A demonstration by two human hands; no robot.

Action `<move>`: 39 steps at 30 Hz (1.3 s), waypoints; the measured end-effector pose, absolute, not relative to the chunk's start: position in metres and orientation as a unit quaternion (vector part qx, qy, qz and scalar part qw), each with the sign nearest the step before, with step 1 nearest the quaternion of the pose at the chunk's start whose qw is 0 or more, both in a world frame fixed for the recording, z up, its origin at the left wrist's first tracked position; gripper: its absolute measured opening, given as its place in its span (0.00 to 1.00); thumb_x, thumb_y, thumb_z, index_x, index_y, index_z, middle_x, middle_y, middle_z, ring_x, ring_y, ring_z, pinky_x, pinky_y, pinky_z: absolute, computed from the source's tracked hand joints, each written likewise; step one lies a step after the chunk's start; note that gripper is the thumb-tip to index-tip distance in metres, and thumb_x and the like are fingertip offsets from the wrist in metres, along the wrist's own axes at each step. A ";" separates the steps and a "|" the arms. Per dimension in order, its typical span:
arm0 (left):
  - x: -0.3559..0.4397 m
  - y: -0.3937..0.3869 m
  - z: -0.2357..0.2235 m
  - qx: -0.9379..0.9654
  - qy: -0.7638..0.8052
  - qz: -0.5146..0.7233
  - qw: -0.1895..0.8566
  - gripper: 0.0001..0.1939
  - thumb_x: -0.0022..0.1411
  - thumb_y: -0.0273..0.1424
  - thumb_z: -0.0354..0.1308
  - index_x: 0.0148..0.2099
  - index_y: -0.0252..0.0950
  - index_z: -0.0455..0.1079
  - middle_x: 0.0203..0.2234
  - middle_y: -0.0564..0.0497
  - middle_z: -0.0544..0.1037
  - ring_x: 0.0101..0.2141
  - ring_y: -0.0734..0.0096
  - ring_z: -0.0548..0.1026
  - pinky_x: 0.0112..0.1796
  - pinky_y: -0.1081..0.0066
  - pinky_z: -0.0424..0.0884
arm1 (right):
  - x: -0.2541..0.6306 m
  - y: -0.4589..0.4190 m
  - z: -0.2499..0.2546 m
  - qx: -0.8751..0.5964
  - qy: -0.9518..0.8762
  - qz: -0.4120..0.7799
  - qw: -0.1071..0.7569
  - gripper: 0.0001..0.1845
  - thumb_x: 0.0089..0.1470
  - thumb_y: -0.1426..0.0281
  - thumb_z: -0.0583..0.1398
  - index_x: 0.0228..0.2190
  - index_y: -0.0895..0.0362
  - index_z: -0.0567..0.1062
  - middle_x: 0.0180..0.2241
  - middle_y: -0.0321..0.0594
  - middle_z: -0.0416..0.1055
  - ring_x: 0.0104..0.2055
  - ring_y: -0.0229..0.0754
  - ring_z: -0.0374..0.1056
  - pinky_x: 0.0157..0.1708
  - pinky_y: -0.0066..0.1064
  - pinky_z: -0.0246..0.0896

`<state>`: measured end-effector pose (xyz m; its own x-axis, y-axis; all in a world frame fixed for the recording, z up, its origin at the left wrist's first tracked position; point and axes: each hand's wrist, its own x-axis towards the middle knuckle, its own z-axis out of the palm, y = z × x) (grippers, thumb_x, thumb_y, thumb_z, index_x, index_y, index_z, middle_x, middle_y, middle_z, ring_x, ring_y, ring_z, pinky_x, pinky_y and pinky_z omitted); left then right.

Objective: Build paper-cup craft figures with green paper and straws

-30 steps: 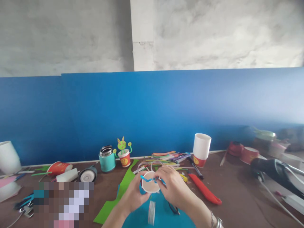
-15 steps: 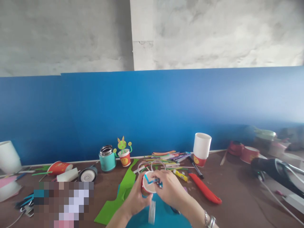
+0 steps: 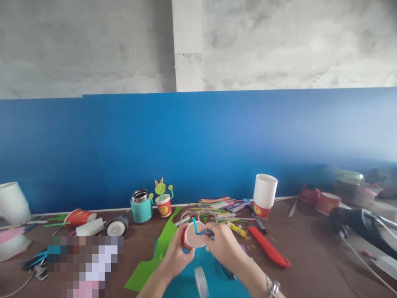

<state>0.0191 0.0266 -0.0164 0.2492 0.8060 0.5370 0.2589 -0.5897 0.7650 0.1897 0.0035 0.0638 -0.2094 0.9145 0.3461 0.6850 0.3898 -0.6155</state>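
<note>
A red-and-white paper cup (image 3: 190, 239) is gripped from its left side by my left hand (image 3: 175, 252), fingers wrapped around it. Its pale round face is turned up toward me. My right hand (image 3: 221, 243) pinches a bent blue straw (image 3: 195, 227) against the cup's right side, with the straw's angled end over that face. Where the straw meets the cup is partly covered by my fingers. Below the hands, a roll of clear tape (image 3: 201, 282) rests on a blue sheet (image 3: 182, 285), and a dark-handled tool (image 3: 228, 272), partly hidden, lies by my right forearm.
Green sheet (image 3: 145, 271) lies left. Behind are a turquoise flask (image 3: 142, 209), a cup with a green cat figure (image 3: 160, 189), many straws (image 3: 221, 205) and stacked cups (image 3: 265, 192). A red pouch (image 3: 269, 248) and yellow glue stick (image 3: 237, 229) sit right. A blue partition (image 3: 198, 145) stands behind.
The blue straw's free end has swung from pointing left to more upright. The cup has turned slightly. The tape roll beneath has tipped, showing more of its side.
</note>
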 end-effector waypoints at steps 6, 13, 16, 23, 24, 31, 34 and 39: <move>0.017 0.026 -0.014 0.740 0.367 0.505 0.252 0.31 0.46 0.16 0.52 0.54 0.39 0.59 0.48 0.46 0.72 0.48 0.58 0.71 0.49 0.61 0.68 | 0.188 0.003 0.063 -0.519 -0.757 0.166 0.362 0.13 0.46 0.78 0.57 0.31 0.55 0.79 0.29 0.39 0.78 0.31 0.41 0.72 0.32 0.25 0.60; 0.018 0.024 -0.015 0.734 0.365 0.509 0.262 0.31 0.48 0.19 0.55 0.56 0.39 0.59 0.51 0.44 0.70 0.52 0.56 0.68 0.52 0.58 0.65 | 0.182 -0.005 0.069 -0.507 -0.801 0.083 0.308 0.13 0.46 0.78 0.56 0.28 0.54 0.80 0.27 0.41 0.76 0.31 0.42 0.69 0.33 0.28 0.57; 0.018 0.024 -0.014 0.735 0.361 0.509 0.267 0.31 0.48 0.19 0.55 0.55 0.39 0.59 0.50 0.44 0.71 0.51 0.55 0.69 0.51 0.58 0.67 | 0.181 -0.007 0.068 -0.519 -0.802 0.057 0.291 0.13 0.47 0.77 0.56 0.30 0.54 0.79 0.29 0.42 0.76 0.33 0.43 0.69 0.34 0.28 0.57; 0.019 0.022 -0.010 0.732 0.338 0.511 0.299 0.29 0.47 0.20 0.54 0.54 0.38 0.59 0.49 0.45 0.71 0.49 0.56 0.70 0.50 0.57 0.67 | 0.179 -0.012 0.065 -0.519 -0.810 0.025 0.271 0.12 0.48 0.77 0.55 0.32 0.56 0.77 0.29 0.43 0.75 0.34 0.44 0.68 0.36 0.30 0.57; 0.019 0.022 -0.011 0.730 0.336 0.513 0.301 0.29 0.47 0.20 0.54 0.54 0.38 0.59 0.49 0.45 0.71 0.50 0.56 0.70 0.51 0.57 0.67 | 0.177 -0.012 0.064 -0.514 -0.813 0.024 0.272 0.12 0.47 0.77 0.55 0.31 0.56 0.77 0.30 0.42 0.74 0.35 0.44 0.68 0.37 0.31 0.57; 0.015 0.029 -0.022 0.746 0.350 0.502 0.263 0.31 0.47 0.20 0.55 0.55 0.40 0.59 0.50 0.46 0.70 0.51 0.56 0.68 0.52 0.56 0.65 | 0.169 -0.012 0.061 -0.510 -0.803 0.070 0.301 0.13 0.47 0.78 0.54 0.30 0.55 0.77 0.31 0.40 0.76 0.35 0.43 0.70 0.37 0.29 0.57; 0.014 0.030 -0.023 0.760 0.347 0.493 0.242 0.31 0.47 0.19 0.56 0.55 0.40 0.59 0.50 0.45 0.70 0.51 0.55 0.68 0.52 0.55 0.65 | 0.170 -0.011 0.064 -0.513 -0.789 0.108 0.320 0.12 0.47 0.77 0.54 0.28 0.55 0.77 0.27 0.36 0.76 0.29 0.39 0.68 0.31 0.24 0.56; 0.017 0.027 -0.021 0.756 0.356 0.484 0.260 0.32 0.46 0.18 0.54 0.55 0.39 0.59 0.51 0.46 0.70 0.52 0.57 0.68 0.52 0.57 0.65 | 0.172 -0.011 0.066 -0.497 -0.788 0.121 0.343 0.11 0.49 0.76 0.55 0.26 0.54 0.76 0.26 0.34 0.75 0.28 0.36 0.67 0.29 0.23 0.54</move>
